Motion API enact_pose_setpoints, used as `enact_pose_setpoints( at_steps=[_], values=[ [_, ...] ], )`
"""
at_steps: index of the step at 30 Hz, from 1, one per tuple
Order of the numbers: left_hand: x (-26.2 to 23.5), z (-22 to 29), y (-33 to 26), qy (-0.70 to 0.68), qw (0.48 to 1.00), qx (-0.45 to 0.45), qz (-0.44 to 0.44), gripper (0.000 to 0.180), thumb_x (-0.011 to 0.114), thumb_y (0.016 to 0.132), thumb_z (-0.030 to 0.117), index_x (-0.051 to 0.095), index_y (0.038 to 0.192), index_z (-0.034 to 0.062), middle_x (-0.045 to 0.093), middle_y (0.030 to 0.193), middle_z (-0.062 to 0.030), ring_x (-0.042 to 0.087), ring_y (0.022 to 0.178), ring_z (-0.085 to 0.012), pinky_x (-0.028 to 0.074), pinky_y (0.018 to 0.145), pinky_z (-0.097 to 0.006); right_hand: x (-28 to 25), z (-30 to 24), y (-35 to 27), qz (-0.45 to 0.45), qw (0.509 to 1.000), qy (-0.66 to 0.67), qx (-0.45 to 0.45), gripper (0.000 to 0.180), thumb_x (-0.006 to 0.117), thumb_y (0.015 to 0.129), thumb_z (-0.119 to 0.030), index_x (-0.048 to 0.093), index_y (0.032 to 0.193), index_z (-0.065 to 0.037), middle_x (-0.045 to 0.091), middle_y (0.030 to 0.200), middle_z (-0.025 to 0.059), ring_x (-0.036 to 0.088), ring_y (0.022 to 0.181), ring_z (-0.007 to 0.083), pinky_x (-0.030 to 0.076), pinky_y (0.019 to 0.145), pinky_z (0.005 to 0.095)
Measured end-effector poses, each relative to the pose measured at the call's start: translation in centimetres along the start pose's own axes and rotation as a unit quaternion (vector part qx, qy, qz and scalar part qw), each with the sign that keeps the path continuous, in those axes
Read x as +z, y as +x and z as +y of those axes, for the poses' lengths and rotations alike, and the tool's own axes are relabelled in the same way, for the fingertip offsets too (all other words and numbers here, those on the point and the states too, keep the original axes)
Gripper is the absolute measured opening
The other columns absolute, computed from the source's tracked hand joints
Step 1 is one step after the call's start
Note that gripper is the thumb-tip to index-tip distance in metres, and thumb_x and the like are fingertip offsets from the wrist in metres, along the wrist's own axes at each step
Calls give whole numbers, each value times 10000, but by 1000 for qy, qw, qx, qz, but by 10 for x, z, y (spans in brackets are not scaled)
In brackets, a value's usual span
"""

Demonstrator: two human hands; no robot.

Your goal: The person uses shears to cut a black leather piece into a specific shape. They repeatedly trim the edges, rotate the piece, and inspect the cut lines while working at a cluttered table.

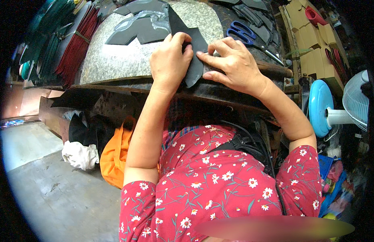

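Observation:
A dark grey, flat cut piece of leather-like sheet lies at the front edge of the work table, its rounded tip reaching over the edge. My left hand is closed, its thumb and curled fingers pinching the piece's left side. My right hand has its fingers apart; the index fingertip touches the right edge of the piece and the thumb lies beside it. Behind my hands, similar dark cut pieces with whitish smears on them lie on a pale speckled slab. Part of the held piece is hidden by my left hand.
Blue-handled scissors lie to the right, near more dark pieces. Bundles of red strips sit at the far left. Cardboard boxes and a blue-and-white fan stand at the right. An orange bag hangs below the table.

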State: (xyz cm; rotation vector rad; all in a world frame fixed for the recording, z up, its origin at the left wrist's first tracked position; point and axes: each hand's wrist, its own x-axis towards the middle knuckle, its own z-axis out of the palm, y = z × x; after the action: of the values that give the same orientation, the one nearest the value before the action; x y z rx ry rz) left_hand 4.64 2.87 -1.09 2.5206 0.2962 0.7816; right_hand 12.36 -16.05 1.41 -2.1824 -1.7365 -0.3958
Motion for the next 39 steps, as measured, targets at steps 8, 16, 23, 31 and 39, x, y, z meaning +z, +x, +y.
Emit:
enact_pose_setpoints(
  at_steps=[8,16,23,31,39],
  values=[
    [1,-2,0,-20,999,24,26,151,671,878,201,650,1006,121,678,928,-122,671,837,-354,529,721,-452,-7,19,26,-31,993,103,45,354,639,912,-422,748,834,-95,643,879,97,628,870,303,501,756,427],
    [0,-6,-7,-171,968,34,181,177,569,964,14,640,1125,26,688,1011,-151,663,891,-297,519,786,-368,5,13,38,81,993,35,73,326,676,897,-404,704,815,-89,622,797,71,622,823,257,524,703,376],
    [8,-7,-11,-244,947,-8,208,640,622,924,5,305,1479,42,605,1057,-131,606,857,-205,520,777,-338,3,16,27,87,961,187,184,220,681,914,-284,685,941,-66,651,798,115,626,665,229,491,611,333],
    [-8,4,-10,-94,953,248,144,491,686,741,-12,670,1225,70,716,1059,-124,685,925,-317,558,849,-396,11,24,23,133,789,587,123,618,602,1001,-385,366,1515,-137,672,895,47,619,749,105,513,660,280],
    [-8,12,-11,-171,957,230,48,512,644,789,-41,609,1293,39,644,1233,-208,634,1121,-381,508,954,-432,1,28,21,108,780,596,156,974,656,817,-712,359,1483,-66,646,937,36,638,823,89,527,717,224]
  ],
)
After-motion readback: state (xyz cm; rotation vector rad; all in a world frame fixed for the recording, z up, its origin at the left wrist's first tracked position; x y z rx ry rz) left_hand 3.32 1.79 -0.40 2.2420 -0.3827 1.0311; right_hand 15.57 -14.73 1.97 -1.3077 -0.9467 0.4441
